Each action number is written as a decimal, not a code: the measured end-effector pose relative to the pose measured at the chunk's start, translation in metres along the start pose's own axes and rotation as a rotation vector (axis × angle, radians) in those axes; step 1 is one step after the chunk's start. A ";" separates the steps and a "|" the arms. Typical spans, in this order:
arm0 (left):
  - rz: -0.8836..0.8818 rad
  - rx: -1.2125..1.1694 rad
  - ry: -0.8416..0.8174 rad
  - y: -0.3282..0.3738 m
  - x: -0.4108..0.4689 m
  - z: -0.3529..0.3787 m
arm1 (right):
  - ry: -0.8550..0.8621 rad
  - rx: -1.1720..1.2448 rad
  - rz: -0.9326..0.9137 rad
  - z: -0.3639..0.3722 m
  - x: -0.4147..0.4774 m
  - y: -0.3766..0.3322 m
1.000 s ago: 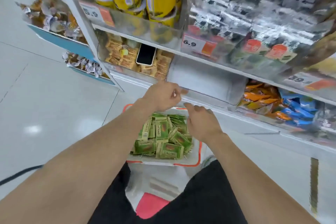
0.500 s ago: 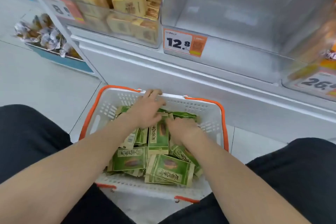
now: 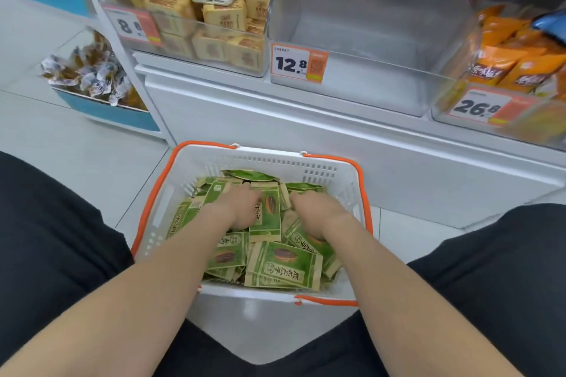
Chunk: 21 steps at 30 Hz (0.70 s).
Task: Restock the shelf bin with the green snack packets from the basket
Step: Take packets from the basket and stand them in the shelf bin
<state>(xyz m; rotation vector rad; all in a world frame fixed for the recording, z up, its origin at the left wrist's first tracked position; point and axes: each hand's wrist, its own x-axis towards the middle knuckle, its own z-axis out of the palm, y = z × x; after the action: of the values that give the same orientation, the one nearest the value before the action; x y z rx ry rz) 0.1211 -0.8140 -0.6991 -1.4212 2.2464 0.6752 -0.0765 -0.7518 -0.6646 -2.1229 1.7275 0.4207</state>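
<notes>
the white basket (image 3: 343, 180) with orange handles sits on the floor at the foot of the shelf, heaped with green snack packets (image 3: 283, 266). the left hand (image 3: 242, 208) and right hand (image 3: 317, 211) are down in the heap, fingers curled into the packets; whether either grips one i cannot tell. the clear shelf bin (image 3: 367, 24) stands at the shelf's front edge above, behind the 12.8 price tag (image 3: 298, 63).

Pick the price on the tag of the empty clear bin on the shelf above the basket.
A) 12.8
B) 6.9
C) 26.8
A: the tag on the front of the empty clear bin reads 12.8, while 26.8 is on the bin of orange packets beside it.
</notes>
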 end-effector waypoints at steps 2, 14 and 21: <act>-0.001 0.008 -0.004 0.007 -0.007 0.011 | -0.013 0.009 0.020 0.009 -0.013 0.003; 0.110 -0.035 -0.067 0.042 -0.005 0.008 | -0.254 0.310 0.405 0.030 -0.053 0.039; 0.161 -0.019 -0.034 0.066 0.016 -0.003 | -0.184 0.363 0.435 0.043 -0.036 0.053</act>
<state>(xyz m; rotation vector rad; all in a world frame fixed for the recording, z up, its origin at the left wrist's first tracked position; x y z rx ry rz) 0.0548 -0.8030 -0.6932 -1.2374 2.3511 0.7678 -0.1361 -0.7101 -0.6914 -1.4151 1.9758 0.3683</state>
